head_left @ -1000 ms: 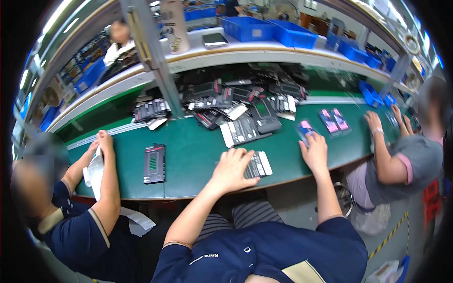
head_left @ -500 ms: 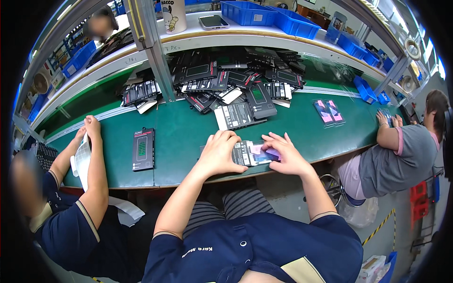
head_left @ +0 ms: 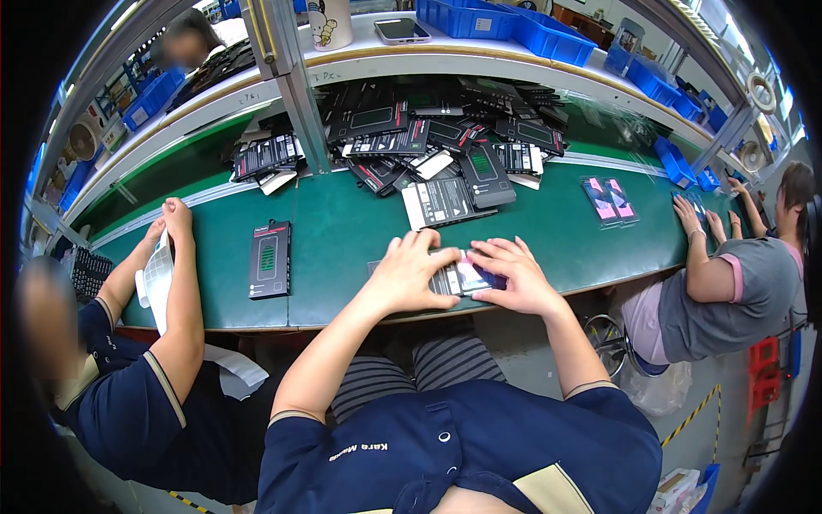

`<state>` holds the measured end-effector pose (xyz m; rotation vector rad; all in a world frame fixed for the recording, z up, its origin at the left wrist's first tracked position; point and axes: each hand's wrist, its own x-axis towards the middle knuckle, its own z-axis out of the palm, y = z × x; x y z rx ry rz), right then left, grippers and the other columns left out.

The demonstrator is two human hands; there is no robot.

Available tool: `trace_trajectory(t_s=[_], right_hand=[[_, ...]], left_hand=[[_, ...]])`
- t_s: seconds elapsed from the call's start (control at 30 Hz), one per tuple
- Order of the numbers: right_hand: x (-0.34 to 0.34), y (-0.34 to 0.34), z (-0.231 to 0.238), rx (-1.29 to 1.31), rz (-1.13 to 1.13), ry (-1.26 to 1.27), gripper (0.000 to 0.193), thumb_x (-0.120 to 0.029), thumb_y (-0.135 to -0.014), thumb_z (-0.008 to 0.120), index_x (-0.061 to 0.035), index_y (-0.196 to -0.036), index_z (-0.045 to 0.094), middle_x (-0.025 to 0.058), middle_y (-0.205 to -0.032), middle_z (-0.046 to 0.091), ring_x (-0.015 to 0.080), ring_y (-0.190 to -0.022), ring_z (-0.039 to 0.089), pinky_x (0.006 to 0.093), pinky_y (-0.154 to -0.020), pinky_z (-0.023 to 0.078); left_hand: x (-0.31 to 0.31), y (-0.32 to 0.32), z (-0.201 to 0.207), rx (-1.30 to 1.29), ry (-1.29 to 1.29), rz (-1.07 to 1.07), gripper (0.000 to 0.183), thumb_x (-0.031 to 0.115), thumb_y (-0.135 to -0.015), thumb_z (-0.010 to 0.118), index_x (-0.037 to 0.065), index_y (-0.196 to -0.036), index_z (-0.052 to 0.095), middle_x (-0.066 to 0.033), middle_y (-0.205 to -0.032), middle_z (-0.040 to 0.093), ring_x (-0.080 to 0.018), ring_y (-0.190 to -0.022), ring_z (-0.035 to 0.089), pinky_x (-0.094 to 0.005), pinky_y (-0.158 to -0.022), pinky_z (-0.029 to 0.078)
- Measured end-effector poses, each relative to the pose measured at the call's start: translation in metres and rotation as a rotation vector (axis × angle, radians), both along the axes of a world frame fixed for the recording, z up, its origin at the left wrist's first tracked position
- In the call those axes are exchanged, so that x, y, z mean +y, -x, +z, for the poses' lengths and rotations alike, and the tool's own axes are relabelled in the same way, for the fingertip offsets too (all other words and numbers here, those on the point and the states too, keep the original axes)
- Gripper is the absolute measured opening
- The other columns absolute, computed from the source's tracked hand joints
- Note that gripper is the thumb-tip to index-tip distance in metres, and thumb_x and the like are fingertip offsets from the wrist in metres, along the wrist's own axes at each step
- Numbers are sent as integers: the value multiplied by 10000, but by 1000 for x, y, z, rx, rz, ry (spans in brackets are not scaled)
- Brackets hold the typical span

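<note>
At the bench's near edge, a flat black printed box (head_left: 443,283) lies under my hands. My left hand (head_left: 413,272) grips it from the left, thumb on the near side and fingers over the far side. Out of its right end shows a thin clear pack (head_left: 476,276) with pink and dark blue parts. My right hand (head_left: 520,279) holds that pack between thumb and fingers. The fingertips of both hands nearly meet, and they hide much of the box and pack. Farther left, a closed black box (head_left: 271,259) with a green picture lies flat.
A heap of black boxes (head_left: 479,171) lies at the back under the shelf (head_left: 548,67). Two pink-and-blue clear packs (head_left: 610,201) lie to the right. A metal post (head_left: 304,111) stands at back left. Co-workers' arms (head_left: 175,283) reach over the bench at both sides.
My right hand has come closer to my left, and less of the clear pack shows outside the box. The whole view has shifted slightly.
</note>
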<state>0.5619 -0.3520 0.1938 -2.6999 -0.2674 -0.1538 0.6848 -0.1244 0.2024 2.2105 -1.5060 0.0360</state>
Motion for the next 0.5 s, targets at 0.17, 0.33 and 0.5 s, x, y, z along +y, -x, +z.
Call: trace_trajectory(t_s=[0.17, 0.33, 0.5], right_hand=[[31, -7, -1, -58, 127, -514, 686, 44, -750, 554, -133, -1412, 510, 158, -1607, 277, 371, -1469, 294, 607, -1180, 141], [46, -18, 0, -268, 105, -1070, 533, 105, -855, 490, -52, -1363, 526, 181, -1567, 337, 289, -1459, 330, 416, -1182, 261], [61, -23, 26, -138, 34, -1606, 330, -61, -1013, 531, 9, -1335, 536, 114, -1307, 596, 150, -1209, 554, 297, -1035, 429]], left_hand=[[-6, -6, -14, 84, 131, 7, 765, 428, -580, 844, 47, -1196, 597, -156, -1195, 540, -334, -1126, 533, -433, -944, 424], [-2, 2, 11, 232, 72, 97, 813, 370, -569, 869, 20, -1235, 559, -171, -1173, 623, -342, -1027, 618, -433, -950, 459], [-14, 27, 17, 181, 728, 314, 980, 282, -593, 927, 80, -1405, 417, -155, -1188, 587, -321, -1050, 618, -402, -906, 505]])
